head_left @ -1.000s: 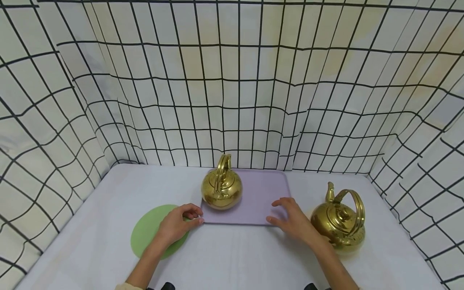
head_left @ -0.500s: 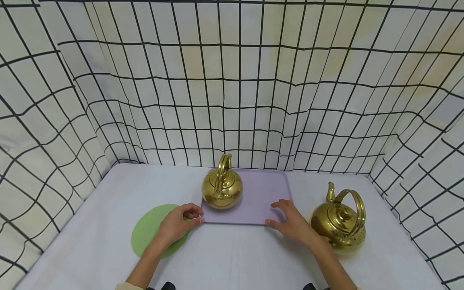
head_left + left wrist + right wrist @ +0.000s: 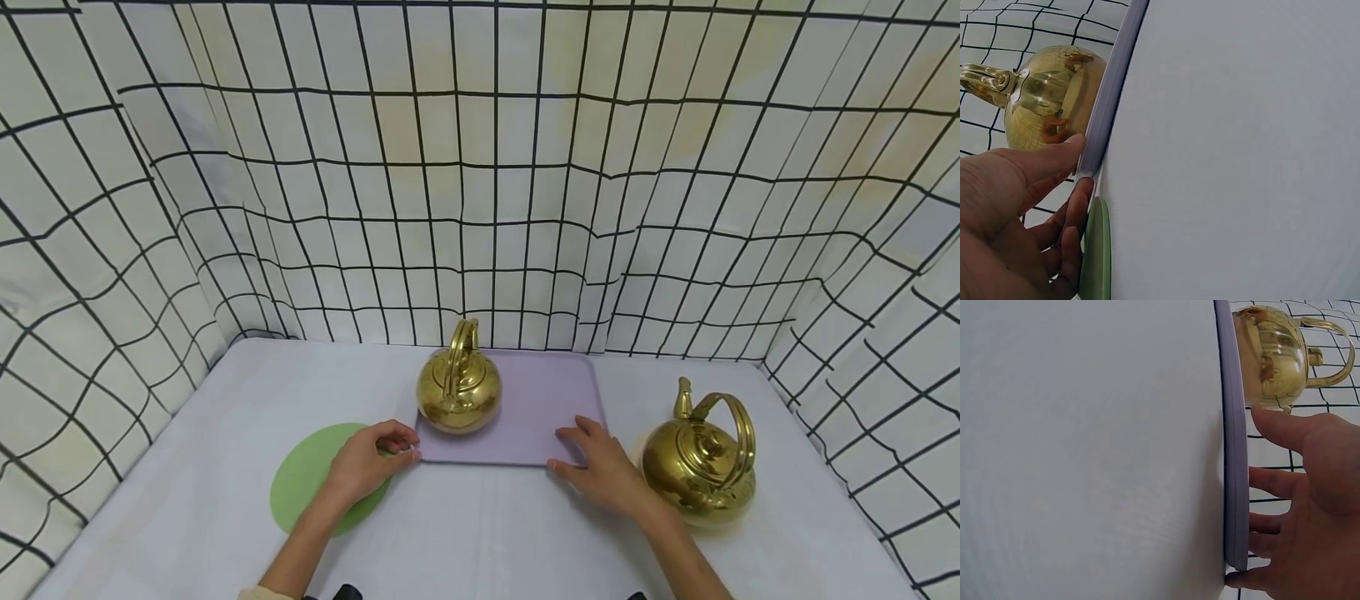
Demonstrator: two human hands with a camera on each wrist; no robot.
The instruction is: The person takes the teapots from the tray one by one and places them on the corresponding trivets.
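Note:
A brass kettle [image 3: 459, 404] stands on the left part of a flat lilac tray [image 3: 547, 400], its arched handle raised. At the tray's front left corner my left hand [image 3: 367, 462] pinches the rim between thumb and fingers; the left wrist view has the thumb [image 3: 1054, 156] against the tray's edge. My right hand [image 3: 603, 467] lies over the front right corner, fingers spread and loosely bent. Its thumb is at the front rim, and the right wrist view shows the other fingers [image 3: 1266, 481] against the tray.
A second brass kettle [image 3: 701, 467] stands on the white table [image 3: 480, 542] just right of my right forearm. A green round disc [image 3: 311, 475] lies under my left hand and wrist. Black-gridded white walls [image 3: 495, 192] enclose the back and sides.
My right hand has come down and slightly toward me, its fingertips lowering to the tray's front right corner. The left hand, the tray and both kettles have stayed in place.

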